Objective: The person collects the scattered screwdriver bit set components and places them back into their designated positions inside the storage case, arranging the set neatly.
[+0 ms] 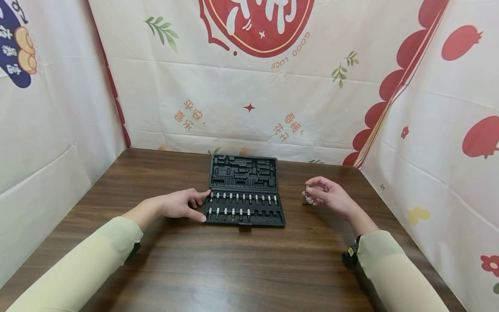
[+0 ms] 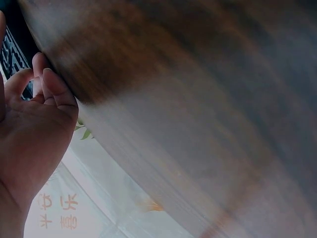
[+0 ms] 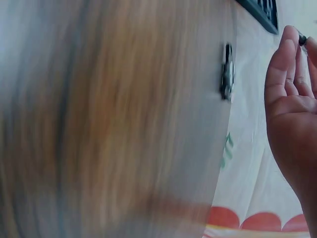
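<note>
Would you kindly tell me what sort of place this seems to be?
Probably a staged work booth: printed cloth hangs on three sides of a wood-grain table, which holds an open black case of metal bits.

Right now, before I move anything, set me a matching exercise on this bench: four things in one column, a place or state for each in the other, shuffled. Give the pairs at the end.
Things:
1. black case
2. front row of bits
3. left grip
4. right grip

Places and states:
A. pinching a small metal piece
B. in the case, with bare slots to the right
C. lying open on the wooden table
D. at the case's left edge

Pairs: 1-C, 2-B, 3-D, 4-A
</note>
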Demonstrator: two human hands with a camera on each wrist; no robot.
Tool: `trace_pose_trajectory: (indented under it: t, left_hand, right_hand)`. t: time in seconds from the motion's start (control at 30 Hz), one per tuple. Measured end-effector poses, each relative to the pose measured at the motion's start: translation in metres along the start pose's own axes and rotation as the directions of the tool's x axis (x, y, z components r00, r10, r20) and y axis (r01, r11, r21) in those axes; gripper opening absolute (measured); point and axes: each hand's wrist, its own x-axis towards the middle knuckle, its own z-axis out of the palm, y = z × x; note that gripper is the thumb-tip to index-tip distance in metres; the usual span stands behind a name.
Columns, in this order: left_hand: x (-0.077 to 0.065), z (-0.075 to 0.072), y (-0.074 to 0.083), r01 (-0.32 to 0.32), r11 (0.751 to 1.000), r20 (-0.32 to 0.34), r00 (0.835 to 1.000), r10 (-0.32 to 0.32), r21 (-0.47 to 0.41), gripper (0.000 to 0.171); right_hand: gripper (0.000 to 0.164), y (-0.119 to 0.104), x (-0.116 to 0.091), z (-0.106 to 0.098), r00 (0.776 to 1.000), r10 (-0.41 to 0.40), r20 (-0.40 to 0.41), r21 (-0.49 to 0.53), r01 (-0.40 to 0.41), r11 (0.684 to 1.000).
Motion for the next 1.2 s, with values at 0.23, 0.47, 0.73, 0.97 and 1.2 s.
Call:
trace_pose_trajectory:
  t: [0.23, 0.47, 0.73, 0.97, 1.2]
  left_hand:
    - [0.001, 0.000, -0.001, 0.000, 1.000, 0.002, 1.000, 0.000, 0.006, 0.102]
    - [0.000, 0.000, -0.001, -0.006, 1.000, -0.001, 1.000, 0.006, 0.000, 0.102]
    - [0.002, 0.001, -0.001, -0.007, 1.000, -0.006, 1.000, 0.007, 0.006, 0.101]
    - [0.002, 0.001, -0.002, -0.010, 1.000, -0.013, 1.000, 0.010, 0.006, 0.101]
    - [0.002, 0.001, -0.002, -0.009, 1.000, -0.011, 1.000, 0.009, 0.011, 0.101]
  right_hand:
    - [0.042, -0.013, 0.005, 0.022, 1.000, 0.000, 0.028, -0.053, 0.002, 0.999]
    - [0.051, -0.025, 0.009, 0.046, 0.999, 0.004, 0.036, -0.085, 0.000, 0.996]
    - [0.042, -0.035, 0.015, 0.066, 0.999, -0.033, 0.005, -0.144, 0.033, 0.989]
    - [0.042, -0.041, 0.021, 0.081, 0.998, -0.049, 0.037, -0.164, 0.055, 0.985]
    - [0.038, -0.044, 0.025, 0.094, 0.996, -0.055, 0.064, -0.154, 0.064, 0.986]
